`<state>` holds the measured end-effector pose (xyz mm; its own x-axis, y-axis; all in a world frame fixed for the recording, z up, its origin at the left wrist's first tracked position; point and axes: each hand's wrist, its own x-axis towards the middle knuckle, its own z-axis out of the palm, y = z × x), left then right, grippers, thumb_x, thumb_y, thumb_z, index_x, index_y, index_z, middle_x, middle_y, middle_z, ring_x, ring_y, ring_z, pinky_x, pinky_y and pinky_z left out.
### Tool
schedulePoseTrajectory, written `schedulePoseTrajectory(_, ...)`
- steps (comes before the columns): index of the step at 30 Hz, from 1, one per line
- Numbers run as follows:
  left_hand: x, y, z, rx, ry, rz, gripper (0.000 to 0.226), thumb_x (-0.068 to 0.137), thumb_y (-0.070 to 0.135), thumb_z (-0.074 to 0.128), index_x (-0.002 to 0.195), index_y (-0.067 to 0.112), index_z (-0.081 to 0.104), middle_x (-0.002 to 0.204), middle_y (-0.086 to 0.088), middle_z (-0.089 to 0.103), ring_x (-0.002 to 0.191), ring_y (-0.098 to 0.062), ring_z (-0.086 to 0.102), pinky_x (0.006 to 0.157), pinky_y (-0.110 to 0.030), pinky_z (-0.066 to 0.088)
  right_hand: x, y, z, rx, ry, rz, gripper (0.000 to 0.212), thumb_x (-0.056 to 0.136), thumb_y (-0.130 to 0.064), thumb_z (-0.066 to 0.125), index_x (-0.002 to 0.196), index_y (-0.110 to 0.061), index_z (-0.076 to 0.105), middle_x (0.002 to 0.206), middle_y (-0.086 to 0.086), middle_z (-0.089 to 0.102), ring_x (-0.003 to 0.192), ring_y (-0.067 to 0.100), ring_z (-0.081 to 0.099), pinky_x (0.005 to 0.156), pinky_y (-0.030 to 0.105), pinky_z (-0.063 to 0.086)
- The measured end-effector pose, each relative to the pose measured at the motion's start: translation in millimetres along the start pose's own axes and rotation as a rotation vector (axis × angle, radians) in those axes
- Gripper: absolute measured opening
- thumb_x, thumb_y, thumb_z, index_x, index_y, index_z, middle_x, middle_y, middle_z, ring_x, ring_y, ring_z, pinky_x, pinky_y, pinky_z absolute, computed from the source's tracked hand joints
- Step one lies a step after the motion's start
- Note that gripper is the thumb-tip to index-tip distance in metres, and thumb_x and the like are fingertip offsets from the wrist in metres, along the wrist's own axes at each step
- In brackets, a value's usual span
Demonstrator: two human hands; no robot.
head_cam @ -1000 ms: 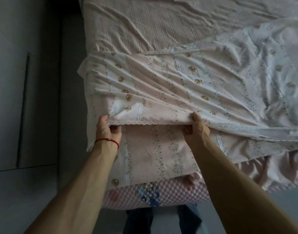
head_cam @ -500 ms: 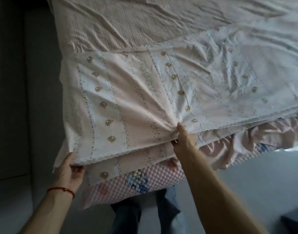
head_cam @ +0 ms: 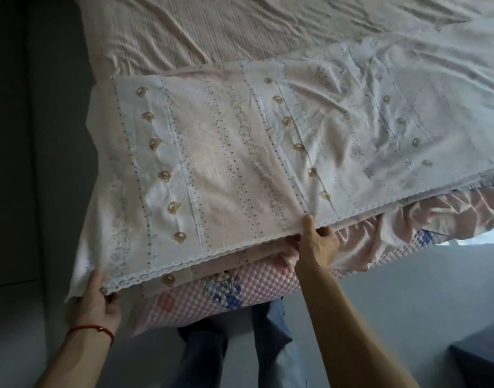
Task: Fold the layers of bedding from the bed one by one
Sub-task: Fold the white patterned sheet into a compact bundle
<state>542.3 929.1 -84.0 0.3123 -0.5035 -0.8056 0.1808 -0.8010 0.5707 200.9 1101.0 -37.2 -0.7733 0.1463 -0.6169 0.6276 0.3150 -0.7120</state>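
Sheet (head_cam: 240, 169) folded over bed edge; left hand (head_cam: 96, 301) grips corner, right hand (head_cam: 317, 242) apparently pinches lace hem.

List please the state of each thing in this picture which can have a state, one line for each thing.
Pale bear-print sheet with lace edge: folded over, its edge lifted off the bed.
Left hand: grips the sheet's near corner.
Right hand: pinches the lace edge further along.
Pink striped sheet: spread on the bed, wrinkled.
Pink bubble-textured quilt: under the other layers, hanging over the bed's edge.
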Motion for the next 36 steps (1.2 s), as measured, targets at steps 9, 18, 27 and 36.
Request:
schedulePoseTrajectory(9,7.8,-17.4,-25.4,-0.093,0.038,0.031,0.015,0.091,0.031,0.074,0.097,0.024,0.062,0.116,0.001,0.067,0.099,-0.008,0.066,0.083,-0.03,0.053,12.6,15.0,-5.2,-0.036,-0.093,0.046,0.048,0.084,-0.018,0.077,0.124,-0.006,0.053,0.109,0.014,0.068,0.071,0.031,0.075,0.06,0.041,0.063)
schedulePoseTrajectory(18,31.7,-28.2,-37.1,0.275,0.217,-0.061,0.031,0.094,0.008,0.064,0.122,0.015,0.051,0.141,-0.015,0.051,0.103,-0.02,0.064,0.071,-0.03,0.06,3.1,30.2,-3.0,-0.249,-0.055,0.042,0.063,0.076,-0.041,0.084,0.118,-0.005,0.054,0.114,0.015,0.065,0.094,0.031,0.07,0.081,0.04,0.061)
schedulePoseTrajectory(27,-47.2,29.1,137.6,1.389,-0.312,1.147,0.073,0.085,0.026,0.069,0.148,0.042,0.036,0.165,-0.005,0.008,0.15,-0.036,0.011,0.114,-0.057,0.028,-31.2,17.0,86.8,-1.236,-0.548,-0.879,0.119,0.077,-0.063,0.076,0.16,-0.041,-0.007,0.165,0.007,-0.032,0.15,0.038,-0.031,0.116,0.072,-0.013)
schedulePoseTrajectory(36,5.5,83.0,238.8,2.154,-0.473,0.714,0.141,0.066,0.063,0.083,0.137,0.058,-0.038,0.155,-0.008,-0.044,0.146,-0.057,-0.011,0.11,-0.074,0.024,-1.2,9.3,126.1,-1.555,-0.686,-0.54,0.151,0.065,-0.072,0.08,0.146,-0.036,-0.042,0.152,0.009,-0.05,0.143,0.047,-0.036,0.098,0.091,-0.004)
